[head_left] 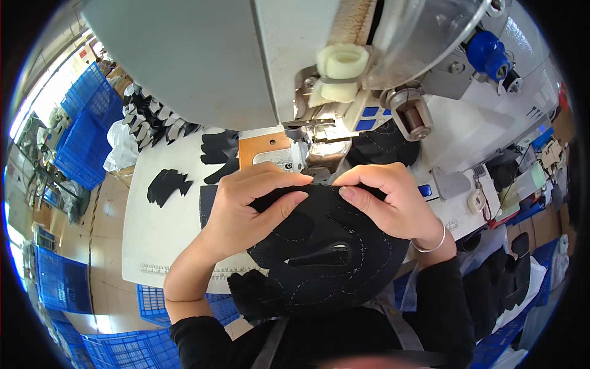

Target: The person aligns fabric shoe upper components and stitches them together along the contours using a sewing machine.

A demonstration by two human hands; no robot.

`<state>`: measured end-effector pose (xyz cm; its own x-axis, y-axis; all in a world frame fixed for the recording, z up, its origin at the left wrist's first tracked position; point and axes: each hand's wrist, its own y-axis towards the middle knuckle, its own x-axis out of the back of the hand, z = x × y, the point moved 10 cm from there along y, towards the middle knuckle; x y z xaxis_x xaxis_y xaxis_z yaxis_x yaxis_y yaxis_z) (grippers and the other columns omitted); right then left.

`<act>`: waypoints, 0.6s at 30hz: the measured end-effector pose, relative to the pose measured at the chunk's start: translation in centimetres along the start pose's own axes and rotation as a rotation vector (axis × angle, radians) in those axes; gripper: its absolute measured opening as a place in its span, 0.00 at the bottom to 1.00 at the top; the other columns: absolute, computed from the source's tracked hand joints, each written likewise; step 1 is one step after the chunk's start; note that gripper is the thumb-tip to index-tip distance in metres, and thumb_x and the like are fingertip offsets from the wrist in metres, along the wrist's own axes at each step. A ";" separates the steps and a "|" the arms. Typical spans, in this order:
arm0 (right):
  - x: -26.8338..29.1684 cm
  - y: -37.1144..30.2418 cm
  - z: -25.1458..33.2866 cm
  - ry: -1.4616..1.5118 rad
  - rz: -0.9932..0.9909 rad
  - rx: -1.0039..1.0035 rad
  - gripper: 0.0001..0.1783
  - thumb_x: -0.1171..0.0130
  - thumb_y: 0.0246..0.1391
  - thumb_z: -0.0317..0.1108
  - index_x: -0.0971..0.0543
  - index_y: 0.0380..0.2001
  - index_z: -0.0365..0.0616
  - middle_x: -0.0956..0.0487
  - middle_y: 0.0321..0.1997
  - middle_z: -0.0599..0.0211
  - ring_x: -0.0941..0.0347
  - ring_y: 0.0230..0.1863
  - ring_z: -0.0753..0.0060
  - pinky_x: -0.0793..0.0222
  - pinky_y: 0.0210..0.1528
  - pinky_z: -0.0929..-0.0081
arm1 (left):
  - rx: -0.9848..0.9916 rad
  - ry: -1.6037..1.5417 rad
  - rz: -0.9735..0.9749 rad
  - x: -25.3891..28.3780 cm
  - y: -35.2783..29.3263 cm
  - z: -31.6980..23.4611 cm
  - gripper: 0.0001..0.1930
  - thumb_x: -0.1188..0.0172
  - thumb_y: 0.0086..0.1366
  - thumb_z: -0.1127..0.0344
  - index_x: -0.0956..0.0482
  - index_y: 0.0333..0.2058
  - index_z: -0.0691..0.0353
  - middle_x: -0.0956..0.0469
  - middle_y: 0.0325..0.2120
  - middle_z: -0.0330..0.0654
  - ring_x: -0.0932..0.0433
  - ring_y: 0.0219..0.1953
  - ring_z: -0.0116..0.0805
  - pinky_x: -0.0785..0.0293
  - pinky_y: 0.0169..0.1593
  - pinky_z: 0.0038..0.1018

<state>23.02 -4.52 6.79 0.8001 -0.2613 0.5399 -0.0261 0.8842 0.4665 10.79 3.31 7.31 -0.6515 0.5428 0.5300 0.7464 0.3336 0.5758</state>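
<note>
A large black fabric piece [326, 224] with light dashed stitch lines and a slit-like opening hangs over the near edge of the sewing table toward my lap. My left hand [246, 203] pinches its top edge between thumb and forefinger. Just to the right, my right hand [384, 197] pinches the same edge in the same way. Both sets of fingertips are close to the sewing machine's needle area [316, 172], where the metal foot partly hides the cloth. More black stitched cloth [387, 144] lies behind the machine's foot.
The machine head [184, 55] overhangs the white tabletop [163, 230]. Black cut pieces [167, 186] lie on its left, beside a pile of black-and-white pieces [150, 117]. Blue crates [86, 141] stand at the left; more black pieces [498, 273] sit at lower right.
</note>
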 end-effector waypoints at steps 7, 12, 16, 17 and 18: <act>-0.1 0.5 -1.7 0.071 0.016 -0.061 0.08 0.40 0.57 0.31 0.21 0.36 0.36 0.21 0.24 0.62 0.29 0.23 0.78 0.35 0.28 0.78 | 0.032 0.091 -0.039 0.0 0.5 0.2 0.11 0.33 0.54 0.76 0.17 0.38 0.63 0.21 0.25 0.41 0.23 0.27 0.32 0.28 0.33 0.22; -0.1 0.6 -2.0 0.018 -0.003 -0.080 0.08 0.37 0.54 0.32 0.19 0.32 0.37 0.19 0.27 0.62 0.26 0.25 0.77 0.33 0.30 0.79 | 0.128 0.008 -0.001 -0.1 1.0 1.6 0.09 0.33 0.56 0.73 0.17 0.37 0.65 0.20 0.26 0.41 0.24 0.28 0.30 0.28 0.35 0.22; 0.7 1.0 -2.1 0.042 -0.115 0.056 0.15 0.39 0.53 0.27 0.25 0.44 0.35 0.17 0.33 0.64 0.23 0.32 0.82 0.30 0.36 0.80 | 0.298 -0.058 0.110 0.2 2.4 4.1 0.10 0.33 0.59 0.69 0.17 0.37 0.68 0.17 0.32 0.42 0.22 0.36 0.27 0.27 0.44 0.23; 1.1 1.2 -2.7 0.113 -0.107 -0.058 0.18 0.39 0.53 0.26 0.28 0.47 0.34 0.18 0.32 0.66 0.25 0.31 0.85 0.31 0.34 0.82 | 0.247 -0.040 0.110 0.5 3.0 4.5 0.11 0.34 0.59 0.68 0.17 0.37 0.69 0.17 0.35 0.43 0.21 0.39 0.27 0.27 0.47 0.24; 1.4 1.3 -3.3 0.185 -0.098 -0.172 0.21 0.40 0.53 0.25 0.31 0.50 0.34 0.19 0.31 0.68 0.27 0.30 0.88 0.33 0.32 0.84 | 0.341 -0.026 0.115 0.8 3.1 5.9 0.11 0.33 0.59 0.67 0.17 0.37 0.69 0.17 0.35 0.41 0.22 0.38 0.26 0.28 0.47 0.23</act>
<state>26.12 -2.44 5.86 0.8902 -0.2872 0.3537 0.1458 0.9151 0.3760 13.39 9.34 5.82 -0.5604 0.6097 0.5606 0.8197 0.5051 0.2701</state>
